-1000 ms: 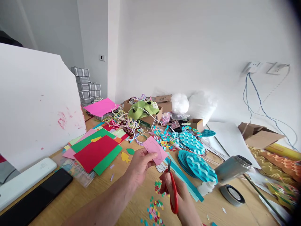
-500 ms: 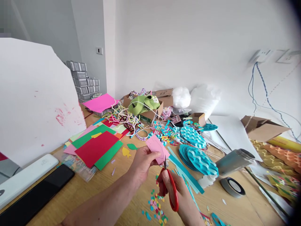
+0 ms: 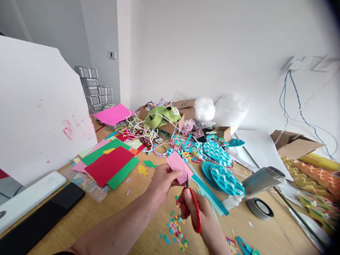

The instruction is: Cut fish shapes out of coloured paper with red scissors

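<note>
Between the fingers and thumb of my left hand [image 3: 160, 184] is a pink piece of paper [image 3: 177, 165] with a faint drawn outline. My right hand [image 3: 203, 210] grips red-handled scissors [image 3: 196, 212], its fingers in the loops. The blades point up and meet the paper's lower right edge. On the table left of my left hand lie a yellow paper fish [image 3: 142, 170] and a green paper fish [image 3: 150, 164]. Below my hands are scattered small coloured paper dots [image 3: 176, 226].
Coloured paper sheets [image 3: 110, 166], a black phone [image 3: 42, 219] and a white device [image 3: 32, 202] lie left. Teal wavy discs [image 3: 227, 180], a glue bottle [image 3: 231, 202], a tape roll [image 3: 260, 208] and a tilted metal flask [image 3: 262, 180] are right. Behind stands a filled cardboard box [image 3: 164, 120].
The scissor blades look more closed at the paper's edge than before. The paper has turned slightly in my left hand. The view has shifted a little.
</note>
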`<state>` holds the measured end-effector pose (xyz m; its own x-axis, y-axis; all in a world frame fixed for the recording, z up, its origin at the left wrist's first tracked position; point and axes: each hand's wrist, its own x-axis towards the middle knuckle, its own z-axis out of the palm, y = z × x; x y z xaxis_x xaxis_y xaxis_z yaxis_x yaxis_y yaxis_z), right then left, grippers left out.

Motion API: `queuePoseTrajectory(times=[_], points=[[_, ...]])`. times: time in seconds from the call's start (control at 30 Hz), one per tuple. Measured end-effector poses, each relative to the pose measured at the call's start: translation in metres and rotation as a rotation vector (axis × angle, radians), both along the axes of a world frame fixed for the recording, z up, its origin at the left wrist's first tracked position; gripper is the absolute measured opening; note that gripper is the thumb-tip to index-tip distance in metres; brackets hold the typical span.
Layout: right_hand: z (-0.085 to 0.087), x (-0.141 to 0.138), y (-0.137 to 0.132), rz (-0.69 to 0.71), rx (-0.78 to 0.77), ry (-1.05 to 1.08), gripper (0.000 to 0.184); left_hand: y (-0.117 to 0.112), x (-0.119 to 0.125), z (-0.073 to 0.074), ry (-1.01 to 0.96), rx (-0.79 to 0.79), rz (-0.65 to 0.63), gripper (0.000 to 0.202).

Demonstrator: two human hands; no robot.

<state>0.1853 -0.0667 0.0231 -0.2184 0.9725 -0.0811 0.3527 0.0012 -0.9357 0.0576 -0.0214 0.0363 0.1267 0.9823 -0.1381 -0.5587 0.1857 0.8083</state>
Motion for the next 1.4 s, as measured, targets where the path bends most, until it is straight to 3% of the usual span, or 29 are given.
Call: queuePoseTrajectory(times=[0.57,1.4], points=[[0.0037,0.0001,0.0,0.027,-0.004,-0.049,0.064,0.0012,-0.0013,-0.0027,0.091,0.042,-0.006,0.026],[0.0019,-0.0013,0.002,-0.042,-0.035,-0.007,0.064,-0.0023,-0.0001,0.0006,0.004,0.006,-0.001,0.019]])
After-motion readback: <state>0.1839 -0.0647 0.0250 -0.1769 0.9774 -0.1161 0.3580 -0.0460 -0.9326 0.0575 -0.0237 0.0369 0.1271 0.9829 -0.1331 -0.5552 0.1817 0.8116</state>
